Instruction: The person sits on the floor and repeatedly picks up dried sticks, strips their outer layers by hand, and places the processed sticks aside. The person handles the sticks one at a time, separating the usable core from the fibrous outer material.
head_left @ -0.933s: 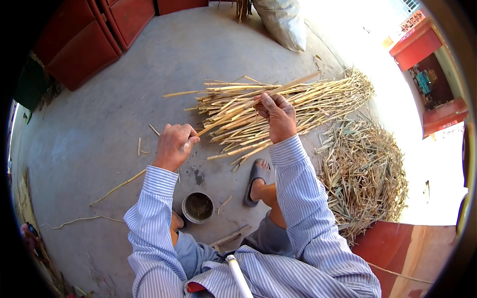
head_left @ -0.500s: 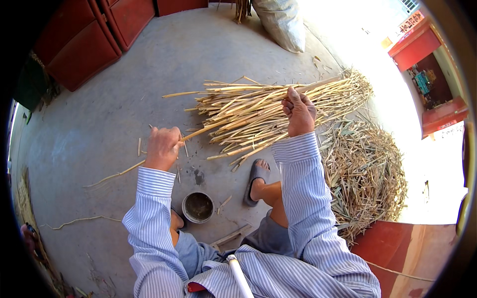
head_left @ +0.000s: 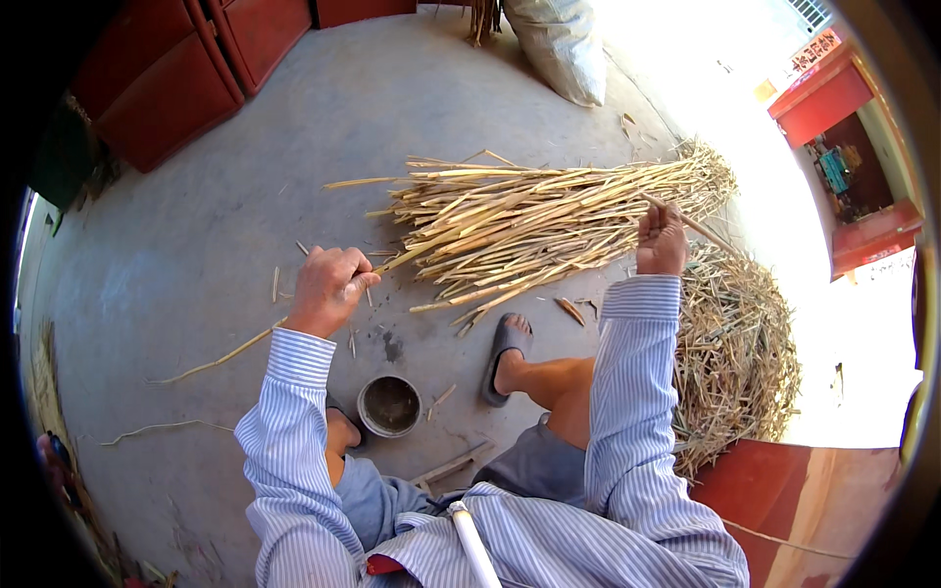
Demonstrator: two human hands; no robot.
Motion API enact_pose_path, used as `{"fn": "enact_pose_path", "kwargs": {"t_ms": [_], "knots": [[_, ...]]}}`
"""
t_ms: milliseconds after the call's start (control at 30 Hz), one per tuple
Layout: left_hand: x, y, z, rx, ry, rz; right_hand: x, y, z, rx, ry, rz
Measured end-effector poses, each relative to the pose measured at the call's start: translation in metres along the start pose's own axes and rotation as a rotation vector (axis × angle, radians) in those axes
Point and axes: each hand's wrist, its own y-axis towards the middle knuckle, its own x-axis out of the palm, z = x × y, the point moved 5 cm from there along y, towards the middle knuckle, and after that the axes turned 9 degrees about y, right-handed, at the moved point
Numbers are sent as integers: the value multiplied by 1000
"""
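My left hand [head_left: 331,291] is closed around a slender dry stalk [head_left: 227,355]; its thin end trails down to the left and its other end points at the pile. Over the right part of the pile, my right hand [head_left: 663,241] pinches a pale stalk piece [head_left: 706,233] slanting down to the right. Whether both hands hold parts of one stalk I cannot tell. A layered pile of straw-coloured stalks [head_left: 529,220] lies across the floor ahead of me. Right of my legs sits a heap of short dry trimmings [head_left: 735,353].
A round pot [head_left: 389,378] with dark contents stands beside my left foot. Brown husk scraps [head_left: 570,312] lie near my right foot [head_left: 508,358]. A whitish sack [head_left: 564,49] stands at the back, red padded furniture [head_left: 157,78] at far left, a red board [head_left: 750,480] lower right.
My right hand has moved right and slightly nearer me, and a stalk piece now shows slanting from it. My left hand has shifted slightly. Husk scraps show where my right sleeve was.
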Motion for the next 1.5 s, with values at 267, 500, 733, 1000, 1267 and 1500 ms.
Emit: {"fn": "enact_pose_path", "kwargs": {"t_ms": [267,500,733,1000,1267,1500], "knots": [[1,13,17,-20,-70,31,68,-132,78,481,-480,-719],[15,19,16,-143,-411,-5,98,-193,119,422,-545,-866],[27,11,8,-402,-740,-8,99,-196,119,364,-523,-893],[29,4,-19,-520,-792,245,105,-216,120,225,-491,-900],[0,-7,-37,-607,-383,359,106,-224,115,138,-440,-847],[-27,-12,-38,-225,83,434,98,-205,114,120,-564,-861]]}}
